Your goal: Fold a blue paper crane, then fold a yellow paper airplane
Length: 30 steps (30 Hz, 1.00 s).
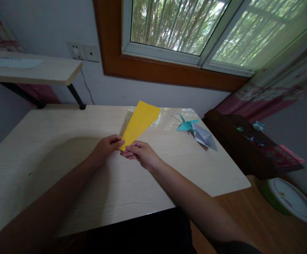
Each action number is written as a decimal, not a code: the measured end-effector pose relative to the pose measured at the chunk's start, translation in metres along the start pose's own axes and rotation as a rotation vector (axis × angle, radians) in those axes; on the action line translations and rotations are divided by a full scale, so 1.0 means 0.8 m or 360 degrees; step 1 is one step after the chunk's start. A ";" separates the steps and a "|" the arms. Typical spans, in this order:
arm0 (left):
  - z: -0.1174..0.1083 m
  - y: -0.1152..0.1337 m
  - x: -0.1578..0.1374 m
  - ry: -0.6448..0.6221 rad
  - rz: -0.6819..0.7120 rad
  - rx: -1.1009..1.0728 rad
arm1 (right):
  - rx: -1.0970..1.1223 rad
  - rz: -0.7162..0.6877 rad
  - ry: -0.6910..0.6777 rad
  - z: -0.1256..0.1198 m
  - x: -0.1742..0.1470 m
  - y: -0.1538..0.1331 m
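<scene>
A folded sheet of yellow paper, narrow near me and wider at the far end, is held just above the desk. My left hand pinches its near tip from the left side. From the right, my right hand grips the same tip, thumb on top and fingers beneath. Both hands are closed on the paper, almost touching each other. Farther right on the desk lie a teal origami crane and a grey-white folded paper piece, which touch or overlap.
The pale wooden desk stands against the wall under a window. A raised shelf on black legs takes up the back left. Beyond the desk's right edge are a dark wooden cabinet and, on the floor, a green-and-white round container.
</scene>
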<state>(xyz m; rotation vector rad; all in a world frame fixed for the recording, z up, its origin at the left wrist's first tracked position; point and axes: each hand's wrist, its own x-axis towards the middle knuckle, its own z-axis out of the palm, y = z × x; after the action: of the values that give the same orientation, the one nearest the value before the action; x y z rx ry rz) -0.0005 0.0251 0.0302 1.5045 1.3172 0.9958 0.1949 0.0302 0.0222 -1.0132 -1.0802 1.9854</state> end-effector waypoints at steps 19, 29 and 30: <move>-0.020 -0.017 0.006 0.0295 0.0057 -0.0065 | -0.1908 -0.1427 0.0529 -0.021 0.004 -0.006; -0.019 -0.019 -0.001 0.0190 0.0224 0.0202 | -0.2588 -0.1690 0.0837 -0.031 -0.005 -0.020; -0.019 -0.019 -0.002 0.0168 0.0260 0.0231 | -0.2591 -0.1721 0.0862 -0.032 -0.005 -0.020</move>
<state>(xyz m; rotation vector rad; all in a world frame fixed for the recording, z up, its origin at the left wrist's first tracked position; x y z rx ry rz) -0.0198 0.0262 0.0200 1.7119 1.3827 1.1158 0.2215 0.0439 0.0279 -1.0692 -2.1685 -0.3004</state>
